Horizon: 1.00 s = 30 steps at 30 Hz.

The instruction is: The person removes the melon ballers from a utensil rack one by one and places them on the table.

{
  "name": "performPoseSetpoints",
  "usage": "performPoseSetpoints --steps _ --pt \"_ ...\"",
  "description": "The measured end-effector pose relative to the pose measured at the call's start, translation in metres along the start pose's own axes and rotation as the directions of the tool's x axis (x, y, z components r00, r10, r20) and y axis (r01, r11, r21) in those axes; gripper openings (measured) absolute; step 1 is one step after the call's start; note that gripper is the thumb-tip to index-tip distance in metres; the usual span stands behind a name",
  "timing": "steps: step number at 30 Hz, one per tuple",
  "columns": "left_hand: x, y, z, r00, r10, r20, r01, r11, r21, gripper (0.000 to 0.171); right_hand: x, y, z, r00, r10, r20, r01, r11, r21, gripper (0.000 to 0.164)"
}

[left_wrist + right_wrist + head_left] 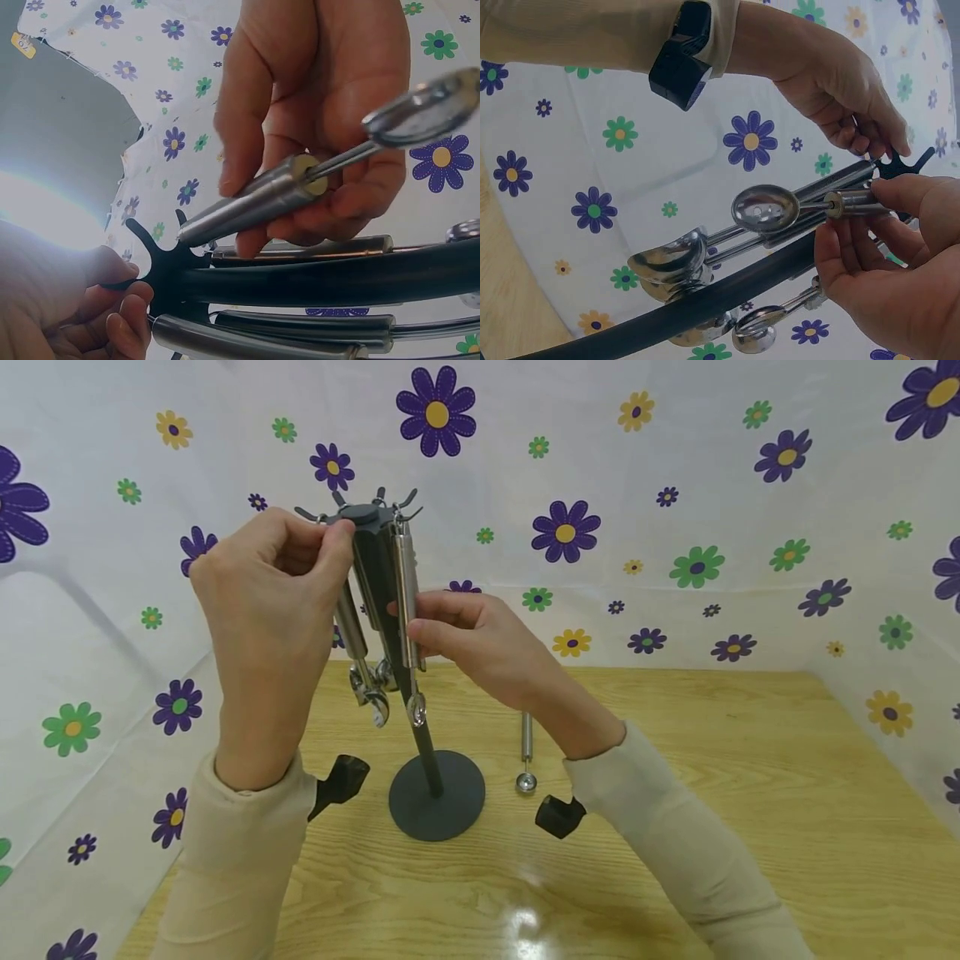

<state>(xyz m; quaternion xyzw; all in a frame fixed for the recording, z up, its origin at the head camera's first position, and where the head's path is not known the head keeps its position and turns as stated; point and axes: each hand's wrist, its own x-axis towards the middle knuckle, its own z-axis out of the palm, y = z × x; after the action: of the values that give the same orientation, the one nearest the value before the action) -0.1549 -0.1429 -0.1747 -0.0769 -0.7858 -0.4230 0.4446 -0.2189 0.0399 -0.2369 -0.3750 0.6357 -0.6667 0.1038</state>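
Observation:
A dark utensil stand leans in front of me, hooks spread round its top. My left hand is at this top; in the left wrist view its thumb and finger pinch one dark hook. My right hand holds the silvery cylindrical handle of a metal scoop, thumb against its side. The scoop's shiny oval bowl shows in the right wrist view. The handle's upper end meets a hook. Several other metal utensils with similar handles hang round the pole, partly hidden by my left hand.
The stand's round dark base is on the wooden table. Right of it lies a small round-bowled metal scoop, its upper handle hidden by my right arm. Flower-printed cloth encloses the back and sides. Black wrist cameras jut from both sleeves.

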Motion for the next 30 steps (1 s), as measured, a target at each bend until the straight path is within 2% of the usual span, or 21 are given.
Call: performPoseSetpoints --steps 5,10,20,30 --pt "0.0 0.001 0.0 1.0 -0.002 0.004 0.002 1.0 -0.008 0.028 -0.001 -0.006 -0.009 0.999 0.024 0.034 -0.027 0.995 0.091 0.035" --pt "0.001 0.001 0.0 1.0 0.004 0.0 -0.004 1.0 0.004 0.028 -0.004 -0.013 -0.018 0.999 0.01 0.037 -0.012 0.998 0.069 0.037" --pt "0.0 0.002 -0.001 1.0 0.013 0.007 -0.013 1.0 0.021 0.028 -0.017 -0.022 -0.031 0.999 -0.032 -0.044 0.034 0.999 0.031 0.022" --pt "0.0 0.001 -0.001 1.0 0.004 0.008 -0.004 1.0 0.017 0.027 -0.051 -0.004 -0.065 0.991 0.023 -0.13 -0.025 1.0 -0.009 0.022"
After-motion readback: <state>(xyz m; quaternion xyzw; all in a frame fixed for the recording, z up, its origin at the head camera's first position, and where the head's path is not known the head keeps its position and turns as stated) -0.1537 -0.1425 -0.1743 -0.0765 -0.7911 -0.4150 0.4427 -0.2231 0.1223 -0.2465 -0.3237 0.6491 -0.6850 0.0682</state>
